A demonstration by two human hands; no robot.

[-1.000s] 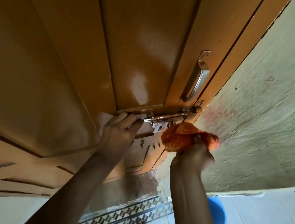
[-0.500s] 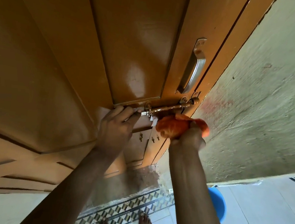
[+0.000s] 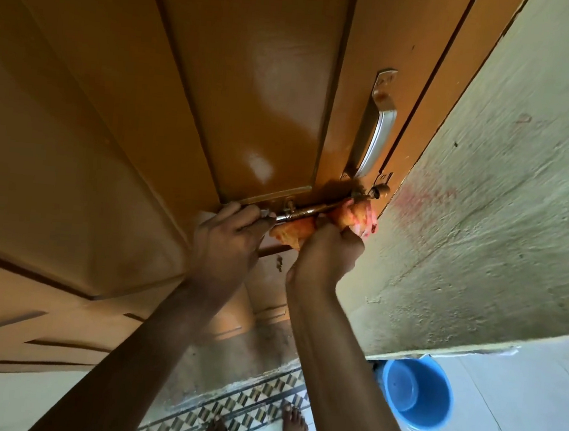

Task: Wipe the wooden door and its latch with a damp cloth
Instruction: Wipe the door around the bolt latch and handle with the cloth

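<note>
The wooden door (image 3: 219, 82) filled most of the view, its glossy orange-brown panels meeting a rough plastered wall (image 3: 504, 207) along the frame edge just beyond the latch (image 3: 307, 212). The latch, a brass sliding bolt, lay across the door below the steel pull handle (image 3: 374, 134), its tip near the frame edge. The left hand (image 3: 225, 241) was curled on the bolt's inner end, its fingertips pinching the knob, while the right hand (image 3: 327, 257) was closed around the bunched orange cloth (image 3: 352, 216), which was pressed against the underside of the bolt toward its outer end. A risk was judged in the cloth being snagged on the bolt's staples or screw heads, where a hard pull could tear it or jerk the bolt. Were the bolt slid while being rubbed, a fingertip or a fold of cloth could be pinched against a guide. Little room was left for strokes toward the frame, since the wall rose close beside the latch and knuckles could be scraped on its coarse surface; the pull handle above also crowded any upward pass. Open room was seen away from the frame, across the broad panels, and downward below the latch. A blue bucket (image 3: 415, 395) stood on the floor well below the latch, past the wall's corner, near enough to the bare feet (image 3: 295, 429) to be kicked if a step back were taken.
</note>
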